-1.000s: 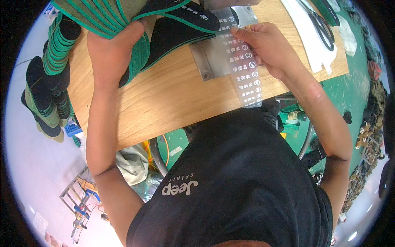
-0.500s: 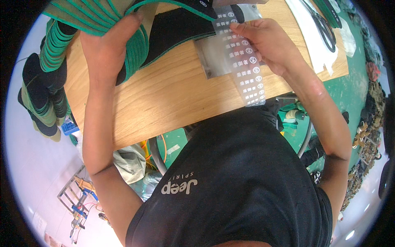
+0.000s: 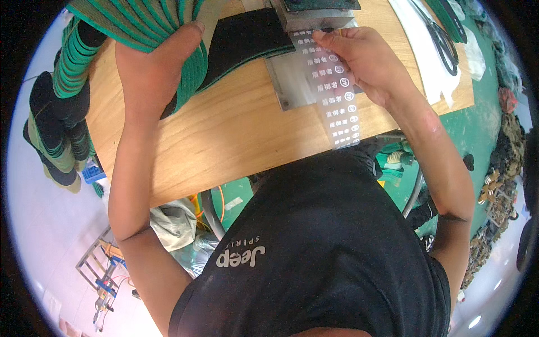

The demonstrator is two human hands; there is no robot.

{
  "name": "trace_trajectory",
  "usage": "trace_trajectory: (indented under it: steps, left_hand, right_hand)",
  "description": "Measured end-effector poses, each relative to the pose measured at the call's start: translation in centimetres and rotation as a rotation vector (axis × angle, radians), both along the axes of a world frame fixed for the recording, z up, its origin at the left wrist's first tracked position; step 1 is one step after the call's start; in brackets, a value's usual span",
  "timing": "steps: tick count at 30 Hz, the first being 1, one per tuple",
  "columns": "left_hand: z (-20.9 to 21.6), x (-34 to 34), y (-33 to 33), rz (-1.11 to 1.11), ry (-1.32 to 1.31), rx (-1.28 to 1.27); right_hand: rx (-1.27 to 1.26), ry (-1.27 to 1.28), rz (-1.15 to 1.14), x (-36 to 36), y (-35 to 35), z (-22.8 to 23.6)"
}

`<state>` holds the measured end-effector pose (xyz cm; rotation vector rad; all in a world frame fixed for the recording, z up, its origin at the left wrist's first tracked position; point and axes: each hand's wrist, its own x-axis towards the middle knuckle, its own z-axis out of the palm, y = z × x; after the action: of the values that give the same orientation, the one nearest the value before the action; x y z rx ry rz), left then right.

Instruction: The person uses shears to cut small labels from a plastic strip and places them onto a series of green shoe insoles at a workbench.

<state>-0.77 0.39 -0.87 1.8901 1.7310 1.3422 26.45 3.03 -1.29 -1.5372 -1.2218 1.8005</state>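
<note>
My left hand (image 3: 154,73) is closed around a fanned stack of green-edged insoles (image 3: 132,22) at the upper left. Beside it a black insole (image 3: 247,36) lies with its tip on a grey metal plate (image 3: 289,81). Between thumb and fingers, my right hand (image 3: 370,64) pinches a clear strip of white printed labels (image 3: 337,104), which hangs toward the table's near edge. The strip's far end runs under a metal press block (image 3: 314,21). That block hides the insole's tip.
More insoles (image 3: 76,62) hang in bundles off the table's left side. White sheets (image 3: 418,50) and a black cable (image 3: 443,45) lie at the right of the wooden table (image 3: 224,146). Dark piles (image 3: 499,185) line the floor far right.
The metal press block has come down over the label strip and insole tip. My left hand has shifted slightly right with the stack. My right hand has stayed nearly in place.
</note>
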Motion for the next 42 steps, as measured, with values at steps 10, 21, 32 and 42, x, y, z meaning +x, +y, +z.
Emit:
trace_trajectory:
  steps: [10,21,32,42]
  left_hand:
    - [2.7,5.8,0.2,-0.124,0.081,-0.381]
    - [5.4,8.0,0.2,-0.05,0.385,-0.586]
    - [3.0,6.0,0.9,-0.225,0.503,-0.412]
    - [4.1,4.3,1.0,-0.316,0.231,-0.525]
  right_hand:
    - [0.052,-0.027,0.036,0.9,-1.2,0.9]
    - [0.132,0.338,-0.304,3.9,-3.7,-0.7]
    - [0.107,0.388,-0.249,4.0,-2.4,-0.7]
    - [0.16,0.333,-0.276,3.4,-2.2,-1.3]
